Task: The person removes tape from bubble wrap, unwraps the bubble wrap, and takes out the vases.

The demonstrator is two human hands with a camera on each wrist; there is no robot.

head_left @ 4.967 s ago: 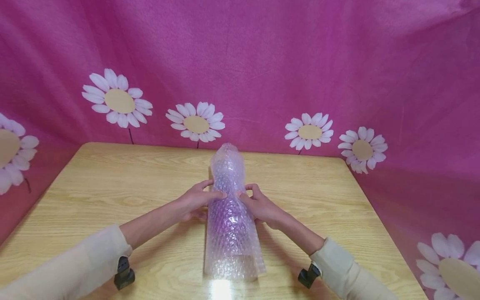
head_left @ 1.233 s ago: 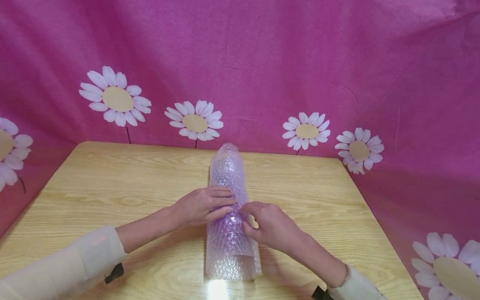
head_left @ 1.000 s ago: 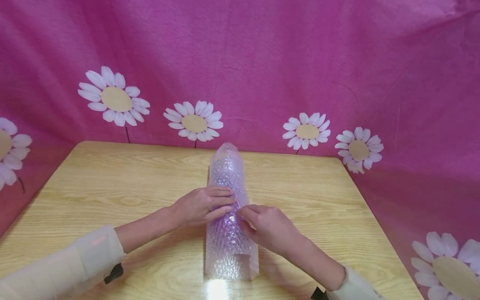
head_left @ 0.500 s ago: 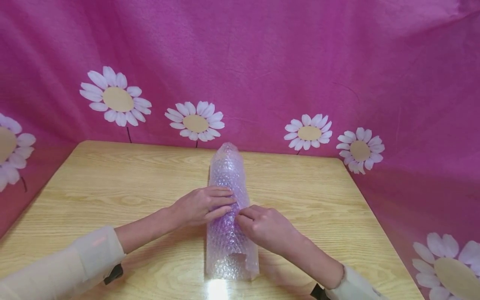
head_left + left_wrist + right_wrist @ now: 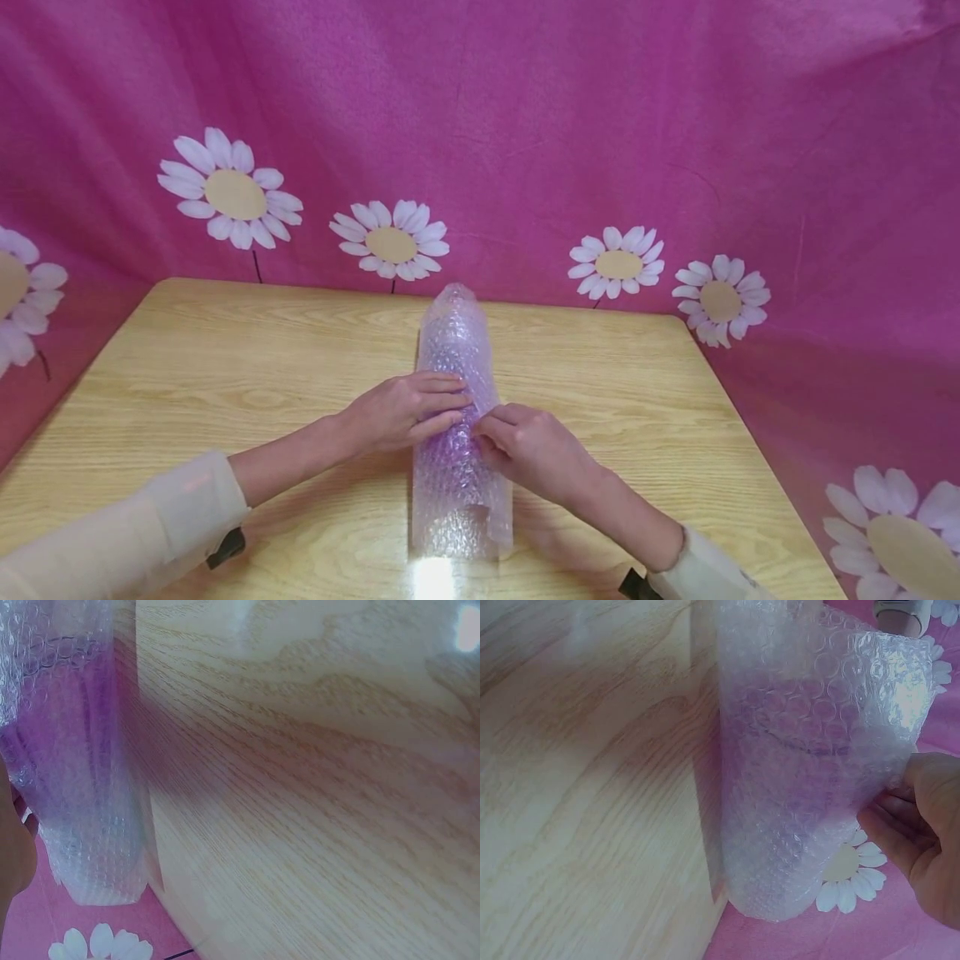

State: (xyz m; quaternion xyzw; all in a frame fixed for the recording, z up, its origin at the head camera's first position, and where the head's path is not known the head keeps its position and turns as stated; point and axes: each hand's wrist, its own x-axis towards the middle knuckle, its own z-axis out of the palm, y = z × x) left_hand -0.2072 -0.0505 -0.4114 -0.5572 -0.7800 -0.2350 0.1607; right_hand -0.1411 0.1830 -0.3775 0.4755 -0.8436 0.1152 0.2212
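A long roll of bubble wrap (image 5: 453,333) lies on the table around a purple thing (image 5: 67,712) whose kind the layers hide. Across the top of the wrap rests my left hand (image 5: 405,412), its fingers nearly straight and pressing down from the left side. From the right, my right hand (image 5: 540,454) pinches the wrap near its middle with curled thumb and fingers. In the right wrist view, those fingertips (image 5: 885,799) are right at the edge of the bubble wrap (image 5: 795,712). The near end of the wrap stands open like a tube.
The wooden table (image 5: 285,350) has a pink cloth backdrop (image 5: 510,125) with white daisies behind it and at both sides. Small black wrist cameras (image 5: 227,547) sit below both cuffs. A bright reflection shows at the table's front.
Earlier both hands held the wrap's sides. My left hand has since moved on top, and my right hand has closed its fingertips on the wrap. The wrap's loose near right edge has drawn inward.
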